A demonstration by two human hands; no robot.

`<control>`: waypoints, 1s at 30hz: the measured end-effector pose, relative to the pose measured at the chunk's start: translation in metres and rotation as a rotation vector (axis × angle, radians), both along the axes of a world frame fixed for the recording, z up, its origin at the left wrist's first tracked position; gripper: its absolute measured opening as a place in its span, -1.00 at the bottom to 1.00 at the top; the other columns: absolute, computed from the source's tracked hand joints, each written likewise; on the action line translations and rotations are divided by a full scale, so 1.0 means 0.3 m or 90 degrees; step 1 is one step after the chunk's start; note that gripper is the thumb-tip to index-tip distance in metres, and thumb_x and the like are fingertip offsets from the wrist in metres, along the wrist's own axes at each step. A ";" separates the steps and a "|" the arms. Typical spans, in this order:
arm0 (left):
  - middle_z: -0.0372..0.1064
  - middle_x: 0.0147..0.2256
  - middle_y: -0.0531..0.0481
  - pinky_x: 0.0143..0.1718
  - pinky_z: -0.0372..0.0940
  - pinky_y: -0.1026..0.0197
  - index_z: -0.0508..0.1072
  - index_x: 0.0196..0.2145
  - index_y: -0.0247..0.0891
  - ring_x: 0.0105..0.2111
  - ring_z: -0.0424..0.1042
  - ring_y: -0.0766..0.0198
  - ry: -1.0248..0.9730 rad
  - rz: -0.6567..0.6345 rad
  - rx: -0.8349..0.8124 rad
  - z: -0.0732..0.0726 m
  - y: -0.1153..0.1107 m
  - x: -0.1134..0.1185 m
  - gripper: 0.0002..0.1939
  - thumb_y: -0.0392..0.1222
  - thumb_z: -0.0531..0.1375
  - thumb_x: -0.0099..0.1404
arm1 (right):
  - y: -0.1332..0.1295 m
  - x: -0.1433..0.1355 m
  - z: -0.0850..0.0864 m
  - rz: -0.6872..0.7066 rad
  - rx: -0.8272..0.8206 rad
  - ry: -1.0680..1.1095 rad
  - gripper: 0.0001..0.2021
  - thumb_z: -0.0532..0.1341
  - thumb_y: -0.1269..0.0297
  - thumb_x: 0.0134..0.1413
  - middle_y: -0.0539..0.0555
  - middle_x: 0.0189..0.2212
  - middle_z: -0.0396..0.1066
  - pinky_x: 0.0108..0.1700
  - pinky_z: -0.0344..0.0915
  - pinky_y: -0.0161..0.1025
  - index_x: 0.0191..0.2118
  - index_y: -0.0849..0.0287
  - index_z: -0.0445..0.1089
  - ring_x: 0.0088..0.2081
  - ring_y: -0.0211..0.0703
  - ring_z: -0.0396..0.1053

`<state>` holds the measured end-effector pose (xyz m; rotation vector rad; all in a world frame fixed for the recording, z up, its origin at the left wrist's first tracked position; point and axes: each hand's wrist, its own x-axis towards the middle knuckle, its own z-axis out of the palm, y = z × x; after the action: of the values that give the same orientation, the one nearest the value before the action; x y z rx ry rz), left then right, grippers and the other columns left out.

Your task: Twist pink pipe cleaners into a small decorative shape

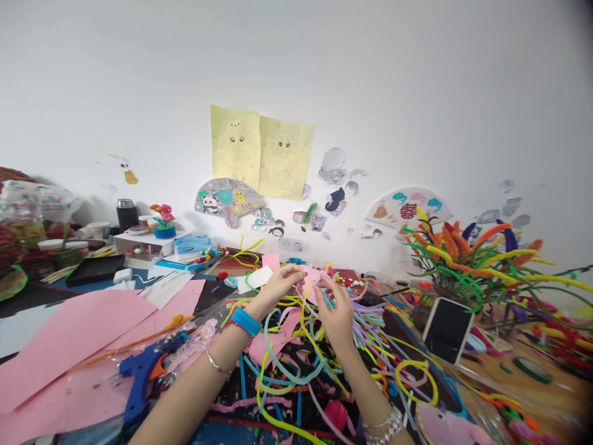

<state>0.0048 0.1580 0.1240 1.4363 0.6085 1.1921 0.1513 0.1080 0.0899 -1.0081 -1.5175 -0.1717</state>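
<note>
While a tangle of pipe cleaners covers the dark craft table, the person's left hand and right hand meet above the heap, fingers pinched closed on a small pink piece held between them, with thin coloured strands trailing down from the grip. A blue wristband circles the left wrist. A blue glue gun lies on pink paper to the left. A phone leans near a bouquet of pipe-cleaner stems on the right. Two yellow drawings hang on the white wall behind.
</note>
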 end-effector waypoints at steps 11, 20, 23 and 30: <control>0.32 -0.53 0.06 -0.51 0.21 0.32 0.47 -0.39 -0.34 -0.56 0.30 0.39 0.081 0.026 0.056 -0.017 0.003 0.002 -0.68 0.02 0.22 0.11 | 0.004 -0.001 -0.009 -0.023 0.009 -0.095 -0.84 0.17 0.27 0.13 0.08 -0.29 0.49 -0.14 0.26 -0.13 -0.20 0.13 0.44 -0.22 -0.06 0.33; 0.37 -0.52 0.01 -0.51 0.29 0.29 0.50 -0.35 -0.36 -0.58 0.34 0.35 0.109 0.054 0.112 -0.016 0.001 0.011 -0.69 -0.01 0.17 0.16 | 0.018 0.004 -0.019 -0.050 -0.019 -0.027 -0.88 0.17 0.28 0.10 0.08 -0.37 0.50 -0.22 0.27 -0.15 -0.33 0.13 0.45 -0.31 -0.07 0.38; 0.39 -0.50 -0.02 -0.52 0.29 0.30 0.51 -0.35 -0.36 -0.58 0.35 0.34 0.121 0.085 0.141 -0.015 -0.007 0.013 -0.71 -0.05 0.18 0.15 | 0.019 0.003 -0.021 -0.052 -0.024 -0.023 -0.87 0.15 0.29 0.10 0.07 -0.40 0.50 -0.24 0.28 -0.17 -0.34 0.13 0.46 -0.34 -0.08 0.39; 0.43 -0.46 -0.05 -0.52 0.27 0.29 0.54 -0.26 -0.34 -0.58 0.37 0.32 0.162 0.146 0.200 -0.010 -0.027 0.011 -0.71 -0.10 0.15 0.17 | 0.016 -0.001 -0.017 -0.037 -0.022 -0.018 -0.87 0.16 0.31 0.08 0.08 -0.40 0.50 -0.21 0.28 -0.16 -0.35 0.14 0.46 -0.32 -0.07 0.40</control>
<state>0.0080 0.1499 0.1212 1.8399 0.8040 1.3372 0.1508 0.1129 0.0849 -1.0814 -1.5225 -0.2022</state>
